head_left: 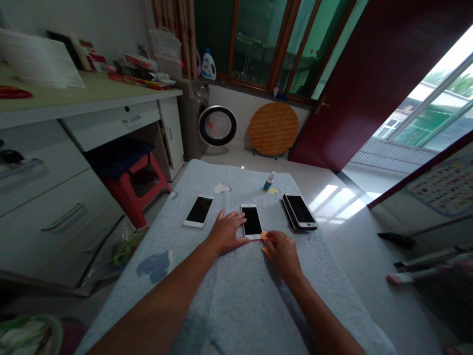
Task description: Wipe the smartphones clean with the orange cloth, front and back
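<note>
Head view, middle smartphone (pixel 252 222): white-framed, dark-screened, lying face up between the two hands, home button toward the person.
Left hand (pixel 227 231): at the left side of the middle smartphone, fingers spread, their tips on its left edge and the thumb reaching to its lower left corner.
Right hand (pixel 283 251): just beside the lower right corner of the middle smartphone, thumb and fingers pinching an orange cloth (pixel 264 241).
Orange cloth: bunched, its upper end at that same corner of the middle smartphone.
White smartphone (pixel 198 211): left of the middle smartphone, apart from it, face up, screen dark.
Stacked smartphone (pixel 301 209): right of the middle smartphone, face up, slightly askew on a dark flat item (pixel 287 220) whose kind I cannot tell.
Small spray bottle (pixel 269 182): upright, beyond the middle smartphone and a little to its right, label too small to read.
Pale blue patterned tablecloth (pixel 236 305): beneath the middle smartphone, spreading out on all sides of it.
Front-loading washing machine (pixel 194 118): well beyond the middle smartphone, to its left, round door swung open.
</note>
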`<action>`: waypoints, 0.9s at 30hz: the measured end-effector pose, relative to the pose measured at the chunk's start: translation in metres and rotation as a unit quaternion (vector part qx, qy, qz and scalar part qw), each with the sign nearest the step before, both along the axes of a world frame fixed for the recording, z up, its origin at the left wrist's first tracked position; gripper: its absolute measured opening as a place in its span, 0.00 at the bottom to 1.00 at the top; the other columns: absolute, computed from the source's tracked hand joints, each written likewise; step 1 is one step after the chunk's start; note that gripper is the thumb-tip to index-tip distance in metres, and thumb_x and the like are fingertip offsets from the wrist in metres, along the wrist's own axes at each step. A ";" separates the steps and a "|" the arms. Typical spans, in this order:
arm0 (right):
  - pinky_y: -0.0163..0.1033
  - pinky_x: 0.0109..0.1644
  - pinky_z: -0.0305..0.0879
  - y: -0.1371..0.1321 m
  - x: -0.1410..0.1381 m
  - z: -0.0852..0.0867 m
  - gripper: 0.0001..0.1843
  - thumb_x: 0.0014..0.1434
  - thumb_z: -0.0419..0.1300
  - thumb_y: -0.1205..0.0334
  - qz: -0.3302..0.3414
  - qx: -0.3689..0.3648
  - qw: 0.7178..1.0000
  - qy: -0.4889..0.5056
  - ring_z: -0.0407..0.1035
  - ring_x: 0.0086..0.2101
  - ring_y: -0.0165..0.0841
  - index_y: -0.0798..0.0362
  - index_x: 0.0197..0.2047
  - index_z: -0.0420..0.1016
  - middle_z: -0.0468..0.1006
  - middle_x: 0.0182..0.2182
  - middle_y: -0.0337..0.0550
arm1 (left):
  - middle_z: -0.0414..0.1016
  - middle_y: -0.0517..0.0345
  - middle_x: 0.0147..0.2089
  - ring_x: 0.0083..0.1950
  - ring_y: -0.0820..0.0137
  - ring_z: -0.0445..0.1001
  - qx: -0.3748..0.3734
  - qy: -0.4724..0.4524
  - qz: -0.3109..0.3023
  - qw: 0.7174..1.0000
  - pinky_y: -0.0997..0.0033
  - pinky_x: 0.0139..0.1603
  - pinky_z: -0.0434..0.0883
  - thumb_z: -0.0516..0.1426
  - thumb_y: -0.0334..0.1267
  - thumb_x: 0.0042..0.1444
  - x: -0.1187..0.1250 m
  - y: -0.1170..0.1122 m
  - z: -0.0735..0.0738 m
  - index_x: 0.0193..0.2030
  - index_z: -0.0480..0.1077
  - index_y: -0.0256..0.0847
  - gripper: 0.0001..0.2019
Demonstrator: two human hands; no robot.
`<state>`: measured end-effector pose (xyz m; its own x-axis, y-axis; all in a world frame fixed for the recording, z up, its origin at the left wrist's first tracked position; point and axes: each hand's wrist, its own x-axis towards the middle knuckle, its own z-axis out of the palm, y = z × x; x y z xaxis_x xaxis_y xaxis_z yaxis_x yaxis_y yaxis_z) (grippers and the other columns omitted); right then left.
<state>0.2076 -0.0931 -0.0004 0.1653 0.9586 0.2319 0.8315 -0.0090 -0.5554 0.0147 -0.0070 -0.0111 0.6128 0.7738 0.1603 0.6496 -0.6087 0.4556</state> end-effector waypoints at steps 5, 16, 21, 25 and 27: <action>0.35 0.41 0.63 0.009 -0.012 0.001 0.09 0.57 0.55 0.67 -0.013 -0.021 1.000 0.002 0.73 0.36 0.34 0.53 0.36 0.77 0.79 0.34 0.46 | 0.65 0.46 0.64 0.65 0.58 0.62 0.014 -0.004 -0.020 1.000 0.51 0.69 0.44 0.61 0.50 0.50 0.001 0.000 0.002 0.58 0.68 0.40 0.29; 0.32 0.39 0.59 0.080 -0.015 0.004 0.11 0.57 0.54 0.70 -0.038 -0.060 0.997 -0.039 0.73 0.36 0.32 0.55 0.38 0.78 0.81 0.34 0.45 | 0.67 0.50 0.63 0.65 0.52 0.59 0.018 0.008 -0.025 1.000 0.47 0.65 0.51 0.63 0.52 0.47 0.000 0.002 0.005 0.58 0.67 0.44 0.31; 0.32 0.43 0.58 0.113 -0.014 -0.003 0.13 0.60 0.52 0.70 -0.031 -0.051 0.994 -0.094 0.71 0.40 0.32 0.56 0.42 0.77 0.80 0.39 0.47 | 0.68 0.52 0.61 0.61 0.52 0.63 0.026 0.006 -0.021 0.999 0.49 0.62 0.54 0.63 0.51 0.47 0.000 0.001 0.009 0.55 0.70 0.45 0.28; 0.35 0.45 0.55 0.131 -0.012 -0.005 0.14 0.60 0.51 0.72 0.020 -0.047 0.986 -0.162 0.68 0.41 0.34 0.56 0.41 0.78 0.79 0.39 0.48 | 0.69 0.53 0.61 0.59 0.54 0.64 0.032 -0.001 -0.021 0.999 0.50 0.61 0.55 0.63 0.52 0.47 0.000 0.000 0.013 0.55 0.70 0.45 0.28; 0.35 0.46 0.54 0.137 -0.015 -0.004 0.15 0.59 0.51 0.73 0.048 -0.048 0.983 -0.170 0.67 0.41 0.34 0.56 0.39 0.78 0.78 0.38 0.48 | 0.69 0.53 0.60 0.59 0.54 0.64 0.032 0.000 -0.023 0.999 0.51 0.61 0.55 0.63 0.52 0.47 0.000 -0.001 0.014 0.55 0.70 0.45 0.28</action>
